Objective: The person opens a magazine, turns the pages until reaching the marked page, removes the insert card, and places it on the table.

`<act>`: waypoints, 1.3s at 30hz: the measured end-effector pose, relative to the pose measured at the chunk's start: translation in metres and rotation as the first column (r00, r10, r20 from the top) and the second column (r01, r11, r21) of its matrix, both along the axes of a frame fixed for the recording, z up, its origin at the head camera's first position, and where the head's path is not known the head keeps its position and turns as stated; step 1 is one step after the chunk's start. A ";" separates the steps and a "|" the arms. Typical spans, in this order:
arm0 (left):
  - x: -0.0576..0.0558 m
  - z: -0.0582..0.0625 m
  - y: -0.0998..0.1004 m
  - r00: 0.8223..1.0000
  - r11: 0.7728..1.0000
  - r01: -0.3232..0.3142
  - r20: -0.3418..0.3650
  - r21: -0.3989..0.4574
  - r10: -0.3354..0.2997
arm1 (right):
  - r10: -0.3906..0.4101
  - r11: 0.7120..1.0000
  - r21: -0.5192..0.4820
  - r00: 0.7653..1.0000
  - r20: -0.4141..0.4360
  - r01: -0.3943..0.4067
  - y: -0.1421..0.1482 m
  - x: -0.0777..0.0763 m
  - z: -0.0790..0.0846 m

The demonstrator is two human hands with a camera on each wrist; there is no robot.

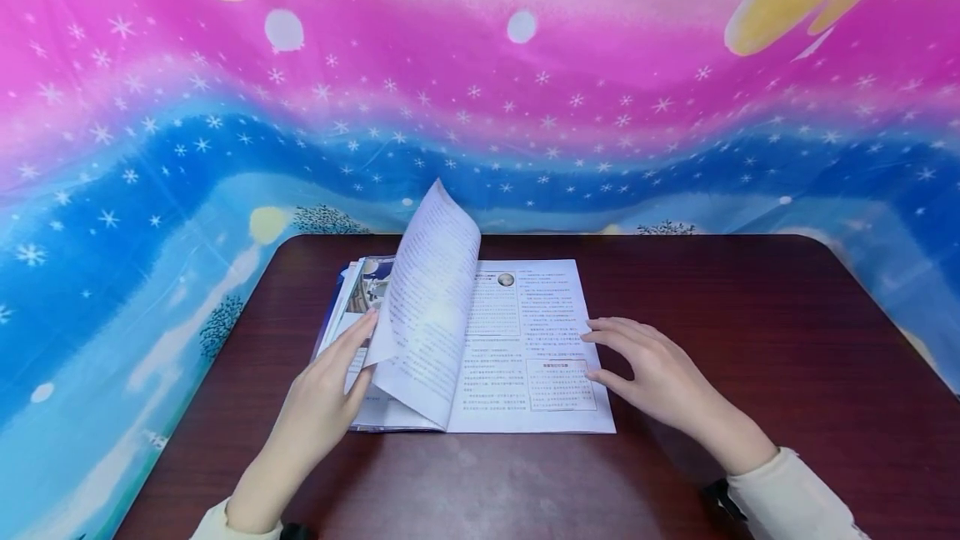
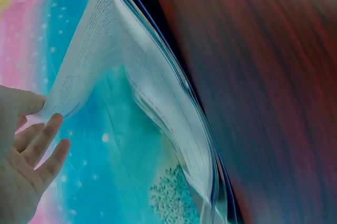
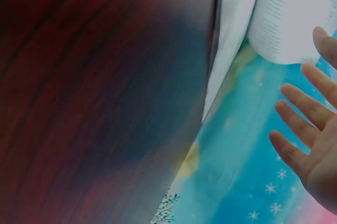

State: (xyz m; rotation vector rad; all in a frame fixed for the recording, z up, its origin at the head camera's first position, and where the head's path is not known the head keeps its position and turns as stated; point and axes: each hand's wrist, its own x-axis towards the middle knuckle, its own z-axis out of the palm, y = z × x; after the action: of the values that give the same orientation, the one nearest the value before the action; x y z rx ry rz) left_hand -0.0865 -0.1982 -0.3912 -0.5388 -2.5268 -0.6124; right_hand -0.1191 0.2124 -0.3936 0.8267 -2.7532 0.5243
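Note:
An open magazine (image 1: pixel 491 390) lies on the dark wooden table, with printed text on its right page. One of its pages (image 1: pixel 431 290) stands lifted and curved over the left half, its upper corner pointing up. My left hand (image 1: pixel 318 394) pinches the edge of that page between thumb and fingers, as the left wrist view also shows at the lifted page (image 2: pixel 87 60). Beside the right edge of the magazine is my right hand (image 1: pixel 656 369), fingers spread and relaxed, fingertips right at the page edge. In the right wrist view the right hand (image 3: pixel 310 124) holds nothing.
The reddish-brown table (image 1: pixel 750 315) has rounded far corners. Behind and around it hangs a pink and blue cloth (image 1: pixel 600 123) with snowflake patterns. Under the lifted page, a picture page (image 1: pixel 367 286) shows at the left.

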 end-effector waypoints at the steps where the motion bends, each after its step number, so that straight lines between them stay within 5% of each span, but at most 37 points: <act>1: 0.001 0.000 -0.002 1.000 1.000 -0.010 0.007 0.000 0.010 | 0.009 1.000 0.003 1.000 0.008 -0.009 0.001 0.000 -0.001; 9: 0.007 -0.002 -0.018 0.993 0.998 -0.060 0.099 -0.020 0.062 | 0.063 0.997 0.029 0.996 0.060 -0.065 0.011 0.001 -0.008; 18: 0.013 -0.006 -0.035 0.958 0.992 -0.102 0.259 -0.081 0.120 | 0.055 0.996 0.061 0.986 0.160 -0.065 0.014 0.002 -0.014; 27: 0.015 -0.012 -0.048 0.949 0.986 -0.068 0.294 -0.154 0.111 | 0.052 0.992 0.098 0.977 0.205 -0.073 0.014 0.002 -0.017; 39: 0.012 -0.016 -0.056 0.891 0.967 -0.102 0.410 -0.234 0.194 | 0.016 0.988 0.142 0.954 0.300 -0.061 0.014 0.000 -0.019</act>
State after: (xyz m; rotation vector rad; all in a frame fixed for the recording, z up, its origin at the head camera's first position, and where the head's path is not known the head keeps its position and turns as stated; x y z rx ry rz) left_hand -0.0749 -0.2540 -0.4077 -0.2945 -3.0423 -0.4507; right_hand -0.1187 0.2267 -0.4124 0.9025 -3.0907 0.4897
